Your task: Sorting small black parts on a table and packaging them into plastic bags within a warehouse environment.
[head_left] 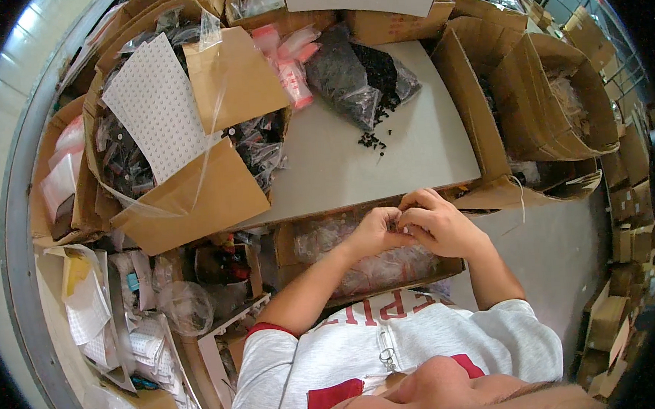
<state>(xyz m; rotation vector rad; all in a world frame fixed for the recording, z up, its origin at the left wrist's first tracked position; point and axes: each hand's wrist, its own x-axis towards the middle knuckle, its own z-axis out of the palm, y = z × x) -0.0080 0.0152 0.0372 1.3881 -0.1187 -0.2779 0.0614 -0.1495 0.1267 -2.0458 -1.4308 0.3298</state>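
A clear plastic bag [338, 76] of small black pieces [381, 77] lies on the pale surface [428, 127], and everything else is placed from it. The bag's long axis slants, its far end leaning to the person's left and its near end drawn toward the person and a little to the right. Its pieces run in a dark band along the right part of the film, and loose ones [371, 139] are strewn just off its near end, pointing in no common direction.

The person's hands are well apart from the bag, on its near side, beyond the surface's edge and above an open carton [285, 248] of clear packets [322, 238]. The left forearm slants up and inward from the lower left; the right elbow is bent out to the side, with its forearm leaning inward. The left hand [376, 233] and right hand [435, 219] meet, backs mostly upward, with fingers curled and tips drawn together. Something small and dark seems to show between them, but the fingers cover it, so I cannot tell what they grip, or its long axis.

Pink-and-white packets [289, 68] lie just left of the bag; a tall carton [467, 95] stands to its right.
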